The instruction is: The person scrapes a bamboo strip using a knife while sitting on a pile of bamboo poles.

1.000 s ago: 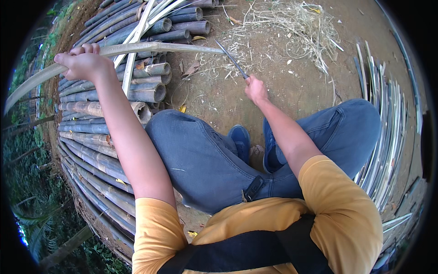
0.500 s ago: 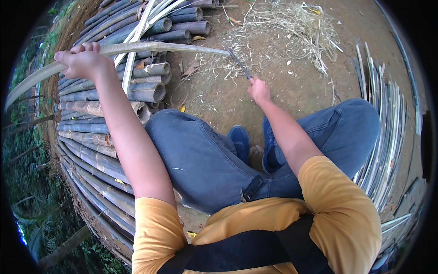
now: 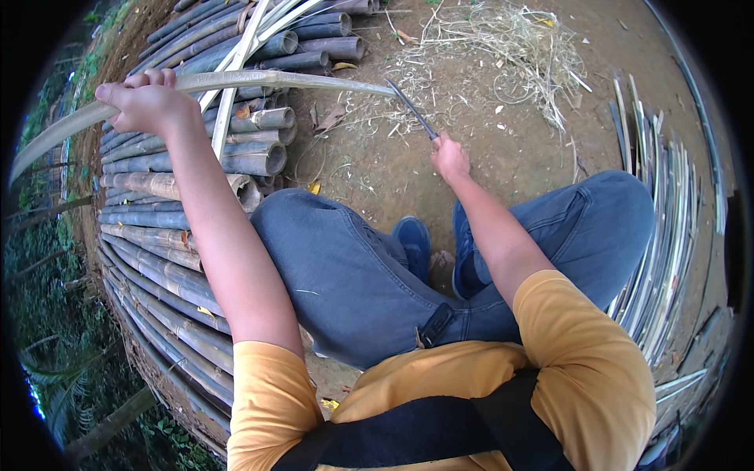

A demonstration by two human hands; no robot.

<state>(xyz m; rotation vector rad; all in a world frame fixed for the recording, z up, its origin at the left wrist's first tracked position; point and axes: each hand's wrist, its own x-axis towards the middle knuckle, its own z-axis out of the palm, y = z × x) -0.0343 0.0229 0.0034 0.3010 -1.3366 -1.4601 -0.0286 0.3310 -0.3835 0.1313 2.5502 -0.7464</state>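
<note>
A long, pale split bamboo strip (image 3: 236,79) runs in a shallow curve from the far left to the middle of the view. My left hand (image 3: 149,102) is closed around it, left of its middle. In my right hand (image 3: 451,157) is the handle of a knife (image 3: 411,107) with a narrow dark blade. The blade points up and left, and its tip area meets or overlaps the strip's right end; whether they touch is hard to tell. The knife's handle is mostly hidden by my fingers.
Stacked bamboo poles (image 3: 169,251) lie along my left side, with several pale split strips (image 3: 228,102) across them. Curly bamboo shavings (image 3: 518,47) are heaped on the dirt ahead. A bundle of thin strips (image 3: 664,228) lies at the right, beside my bent knee.
My right hand and the knife have shifted very slightly right and down. The left hand and the strip have hardly moved.
</note>
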